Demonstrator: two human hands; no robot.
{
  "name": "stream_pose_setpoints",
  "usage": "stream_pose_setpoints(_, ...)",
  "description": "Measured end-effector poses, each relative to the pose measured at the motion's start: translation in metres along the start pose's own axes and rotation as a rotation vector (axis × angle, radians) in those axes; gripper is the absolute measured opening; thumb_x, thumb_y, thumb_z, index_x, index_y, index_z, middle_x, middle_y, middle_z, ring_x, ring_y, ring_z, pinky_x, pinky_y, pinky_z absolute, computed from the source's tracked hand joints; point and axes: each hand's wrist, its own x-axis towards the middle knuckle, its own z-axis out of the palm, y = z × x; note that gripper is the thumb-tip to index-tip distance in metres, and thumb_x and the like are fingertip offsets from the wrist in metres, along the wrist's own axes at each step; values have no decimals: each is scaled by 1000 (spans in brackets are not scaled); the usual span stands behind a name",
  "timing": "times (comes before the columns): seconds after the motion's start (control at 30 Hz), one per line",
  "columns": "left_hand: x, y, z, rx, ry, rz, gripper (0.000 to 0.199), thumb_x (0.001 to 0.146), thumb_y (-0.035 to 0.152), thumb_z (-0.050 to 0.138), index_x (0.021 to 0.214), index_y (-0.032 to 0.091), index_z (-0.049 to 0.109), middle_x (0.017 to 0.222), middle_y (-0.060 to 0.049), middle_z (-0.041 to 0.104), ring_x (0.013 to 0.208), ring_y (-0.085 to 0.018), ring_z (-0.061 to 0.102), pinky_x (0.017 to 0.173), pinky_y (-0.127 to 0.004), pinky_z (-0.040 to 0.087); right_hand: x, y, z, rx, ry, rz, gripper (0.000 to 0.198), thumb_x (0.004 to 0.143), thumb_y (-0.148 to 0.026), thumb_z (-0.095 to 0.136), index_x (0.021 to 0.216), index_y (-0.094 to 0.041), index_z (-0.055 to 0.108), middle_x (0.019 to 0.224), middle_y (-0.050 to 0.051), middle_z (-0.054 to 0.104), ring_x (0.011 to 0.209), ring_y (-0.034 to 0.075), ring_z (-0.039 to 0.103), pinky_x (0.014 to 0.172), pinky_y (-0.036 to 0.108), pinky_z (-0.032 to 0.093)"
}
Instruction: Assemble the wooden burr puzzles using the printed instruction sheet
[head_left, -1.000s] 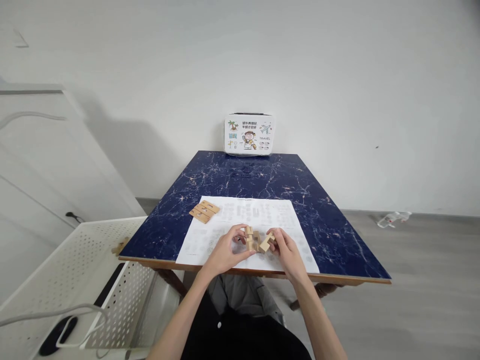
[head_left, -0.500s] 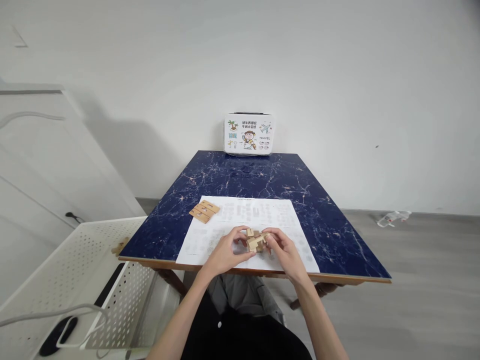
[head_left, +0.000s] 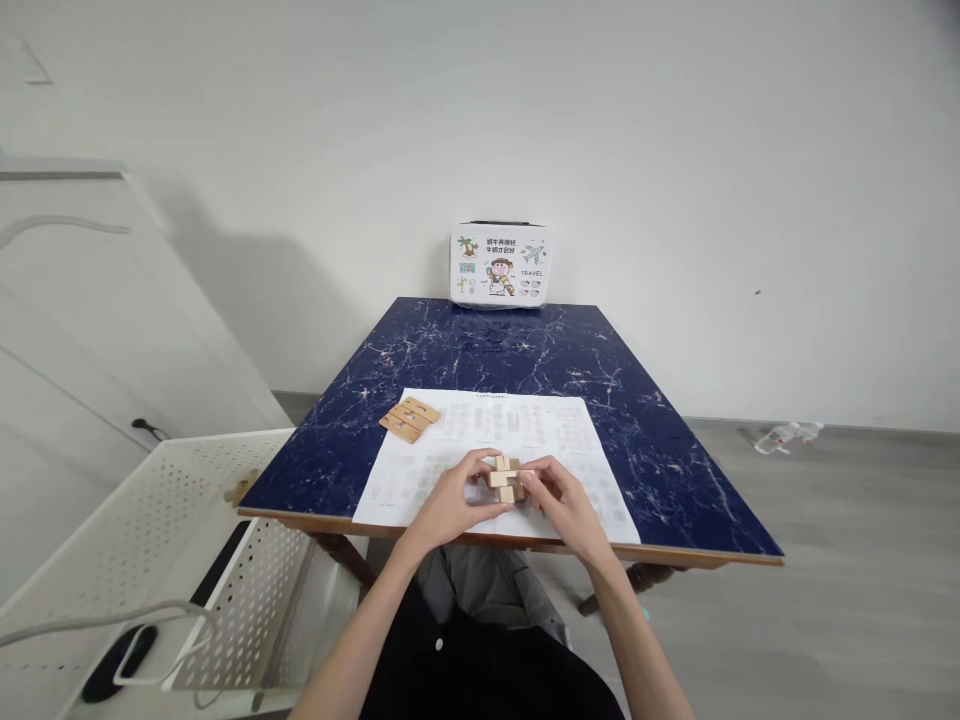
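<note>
Between my two hands is a wooden burr puzzle (head_left: 508, 479) made of light and darker interlocking bars. Fingers and thumb of my left hand (head_left: 455, 498) close around its left side. On the right, my right hand (head_left: 564, 500) pinches a light bar at the puzzle's edge between thumb and fingers. The puzzle is over the front part of a white printed sheet (head_left: 480, 440), whose small figures are too blurred to read. Some fingertips are hidden behind the puzzle.
Flat wooden pieces (head_left: 409, 419) lie on the sheet's far left corner. A white case (head_left: 500, 265) with cartoon prints stands at the back of the blue marbled table (head_left: 495, 350). Beside the table on the left is a white perforated cart (head_left: 150, 500) with a cable.
The puzzle has turned, and its light bar, slanted before, now lies nearly level across it. Both hands stay closed on it in about the same place.
</note>
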Motion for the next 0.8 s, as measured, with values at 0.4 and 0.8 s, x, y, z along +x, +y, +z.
stream_pose_setpoints(0.4, 0, -1, 0, -78, 1, 6, 66, 79, 33, 84, 138, 27, 56, 112, -6, 75, 104, -25, 69, 99, -40, 51, -4, 1, 1, -172, -57, -6, 34, 101, -54, 57, 100, -22, 67, 88, 4, 70, 75, 21, 60, 70, 32, 45)
stream_pose_setpoints(0.8, 0, -4, -2, -197, 26, -22, 59, 84, 35, 80, 138, 22, 59, 110, -7, 75, 99, -21, 67, 98, -38, 51, -5, 3, 6, -175, 20, -16, 34, 94, -55, 68, 95, -21, 64, 81, 2, 68, 67, 18, 57, 64, 30, 44)
